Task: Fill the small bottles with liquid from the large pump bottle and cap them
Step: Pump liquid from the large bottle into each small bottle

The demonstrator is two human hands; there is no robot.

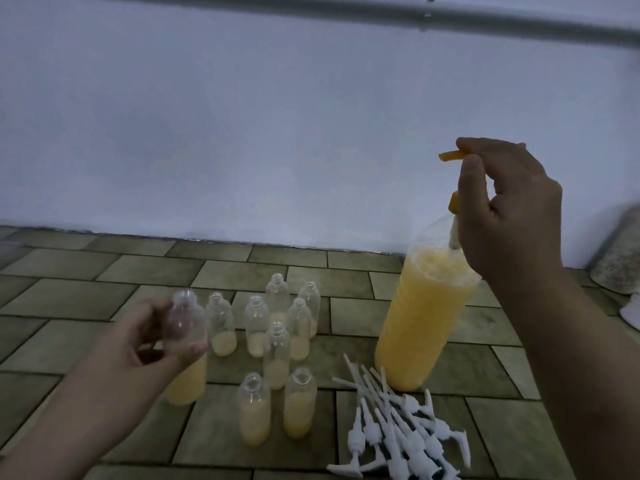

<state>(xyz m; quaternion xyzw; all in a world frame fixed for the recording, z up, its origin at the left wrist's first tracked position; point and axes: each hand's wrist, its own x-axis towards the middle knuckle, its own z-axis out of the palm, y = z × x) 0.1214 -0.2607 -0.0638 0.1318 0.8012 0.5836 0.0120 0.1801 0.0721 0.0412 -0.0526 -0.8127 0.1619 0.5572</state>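
Note:
A large clear pump bottle [420, 320] of yellow liquid stands on the tiled floor at centre right. My right hand [509, 209] grips its orange pump head [452, 155] from above. My left hand [145, 344] holds one small clear bottle [185, 358], about half full of yellow liquid and uncapped, at the left. Several other small open bottles [277, 351] stand in a cluster between the two hands, each partly filled. A heap of white pump caps [398, 434] lies on the floor in front of the large bottle.
A white wall [242, 133] rises just behind the bottles, with a grey pipe [485, 20] running along its top. A pale speckled object [620, 254] leans at the far right edge.

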